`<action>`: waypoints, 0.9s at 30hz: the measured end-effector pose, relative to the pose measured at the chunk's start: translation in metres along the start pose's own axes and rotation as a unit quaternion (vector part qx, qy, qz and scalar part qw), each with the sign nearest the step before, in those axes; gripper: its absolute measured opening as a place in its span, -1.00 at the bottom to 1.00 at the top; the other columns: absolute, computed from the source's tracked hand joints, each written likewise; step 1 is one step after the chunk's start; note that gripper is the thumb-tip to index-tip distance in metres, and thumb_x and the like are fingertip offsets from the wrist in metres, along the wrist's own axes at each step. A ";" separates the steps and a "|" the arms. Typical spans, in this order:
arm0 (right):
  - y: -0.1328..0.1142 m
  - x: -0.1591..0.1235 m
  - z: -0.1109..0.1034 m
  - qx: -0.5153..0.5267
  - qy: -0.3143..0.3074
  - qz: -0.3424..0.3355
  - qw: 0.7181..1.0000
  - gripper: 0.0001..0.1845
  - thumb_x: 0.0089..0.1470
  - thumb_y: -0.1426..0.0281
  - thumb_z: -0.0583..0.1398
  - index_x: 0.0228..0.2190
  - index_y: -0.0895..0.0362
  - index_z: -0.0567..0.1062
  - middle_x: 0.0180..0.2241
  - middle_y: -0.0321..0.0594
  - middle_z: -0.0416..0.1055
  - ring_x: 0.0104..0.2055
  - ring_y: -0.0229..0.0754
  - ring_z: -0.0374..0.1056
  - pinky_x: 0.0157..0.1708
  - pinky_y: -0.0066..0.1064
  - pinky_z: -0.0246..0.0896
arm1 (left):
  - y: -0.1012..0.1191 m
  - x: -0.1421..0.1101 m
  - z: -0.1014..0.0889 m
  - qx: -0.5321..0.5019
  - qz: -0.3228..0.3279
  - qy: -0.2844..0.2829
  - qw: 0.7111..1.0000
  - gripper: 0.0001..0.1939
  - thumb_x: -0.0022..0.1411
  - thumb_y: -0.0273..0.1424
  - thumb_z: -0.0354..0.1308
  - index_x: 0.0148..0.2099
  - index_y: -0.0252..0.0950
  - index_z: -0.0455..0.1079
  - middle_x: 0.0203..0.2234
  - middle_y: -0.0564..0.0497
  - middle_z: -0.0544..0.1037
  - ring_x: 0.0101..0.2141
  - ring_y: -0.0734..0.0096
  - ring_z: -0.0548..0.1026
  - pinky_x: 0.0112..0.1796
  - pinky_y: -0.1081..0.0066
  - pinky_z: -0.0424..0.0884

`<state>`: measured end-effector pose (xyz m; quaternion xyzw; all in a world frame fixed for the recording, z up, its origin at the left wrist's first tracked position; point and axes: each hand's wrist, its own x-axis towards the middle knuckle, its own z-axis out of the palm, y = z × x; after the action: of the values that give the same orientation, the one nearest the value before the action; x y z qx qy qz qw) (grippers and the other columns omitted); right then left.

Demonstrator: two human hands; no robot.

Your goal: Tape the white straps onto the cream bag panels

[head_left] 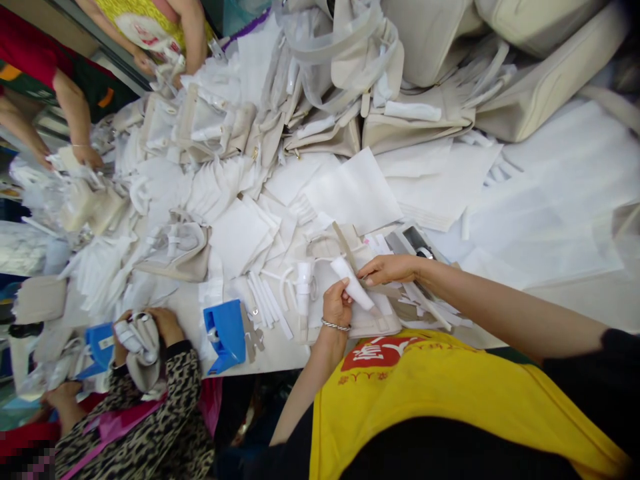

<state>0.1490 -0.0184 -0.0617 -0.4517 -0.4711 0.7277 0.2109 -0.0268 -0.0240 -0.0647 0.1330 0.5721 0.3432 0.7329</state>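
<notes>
My left hand (337, 305), with a bracelet on the wrist, grips the near end of a white paper-wrapped strap (353, 283). My right hand (387, 269) pinches the same wrapped strap from the far side, fingers pressed on the white wrapping. The strap belongs to a beige handbag (365, 320) lying flat on the table right in front of me. A second wrapped handle (303, 288) lies just left of my left hand.
A blue tape dispenser (226, 335) sits at the table's near edge. White paper sheets (353, 190) and beige bags (415, 123) pile across the table. A person in leopard sleeves (165, 400) works at my left; other people's hands (87, 157) work at the far left.
</notes>
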 end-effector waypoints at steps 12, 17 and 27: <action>-0.004 0.028 0.006 -0.210 0.111 0.101 0.966 -0.81 -0.38 0.54 0.18 -0.54 0.19 0.51 -0.65 -0.31 0.39 -0.54 -0.22 0.28 -0.51 -0.46 0.15 | -0.001 0.001 0.001 0.018 0.010 0.004 1.000 -0.68 -0.27 -0.37 0.22 -0.65 -0.33 0.08 -0.83 0.23 0.06 -0.74 0.73 0.06 -0.68 0.57 -0.05; -0.008 0.037 0.006 0.109 0.047 0.138 0.983 -0.88 -0.23 0.47 0.19 -0.71 0.21 0.40 -0.75 -0.30 0.31 -0.67 -0.28 0.23 -0.59 -0.42 0.23 | -0.001 0.001 -0.001 0.051 0.025 0.011 0.998 -0.68 -0.27 -0.33 0.22 -0.65 -0.33 0.09 -0.82 0.23 0.08 -0.74 0.73 0.07 -0.68 0.56 -0.02; 0.015 0.002 0.029 0.470 0.079 0.063 0.877 -0.89 -0.26 0.55 0.26 -0.54 0.29 0.45 -0.50 -0.20 0.42 -0.39 -0.34 0.33 -0.26 -0.55 0.27 | -0.004 0.002 -0.001 0.041 0.048 -0.006 0.998 -0.70 -0.23 -0.35 0.21 -0.68 -0.35 0.12 -0.82 0.19 0.13 -0.74 0.69 0.11 -0.67 0.53 -0.02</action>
<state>0.1253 -0.0382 -0.0710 -0.3840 -0.0263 0.8370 0.3889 -0.0262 -0.0264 -0.0688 0.1922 0.5745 0.3535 0.7128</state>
